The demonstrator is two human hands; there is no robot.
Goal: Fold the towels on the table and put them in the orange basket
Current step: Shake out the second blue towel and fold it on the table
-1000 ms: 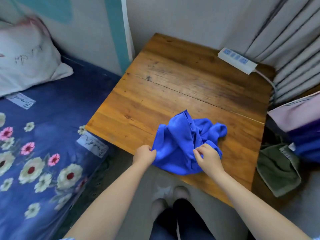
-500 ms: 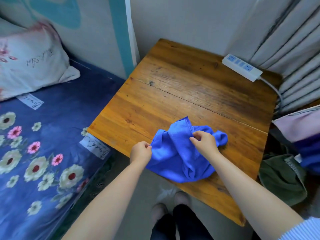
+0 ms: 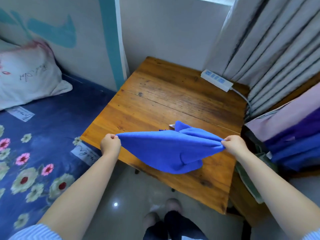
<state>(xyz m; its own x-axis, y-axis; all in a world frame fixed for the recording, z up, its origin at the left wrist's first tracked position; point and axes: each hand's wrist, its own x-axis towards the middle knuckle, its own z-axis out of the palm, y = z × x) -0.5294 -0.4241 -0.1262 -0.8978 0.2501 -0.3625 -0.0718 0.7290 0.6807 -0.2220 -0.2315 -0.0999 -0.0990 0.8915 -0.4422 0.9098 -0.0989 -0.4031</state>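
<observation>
Blue towel point(image 3: 166, 151) stretched out over worktop point(image 3: 173, 97) near edge; left hand point(image 3: 110, 143) and right hand point(image 3: 234, 145) fingers each clamped on a corner. No fold yet, orange basket not in view, so fold + drop still to do.

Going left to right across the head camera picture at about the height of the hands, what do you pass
Floral bedsheet → left hand → blue towel → right hand → stack of folded cloths.
</observation>
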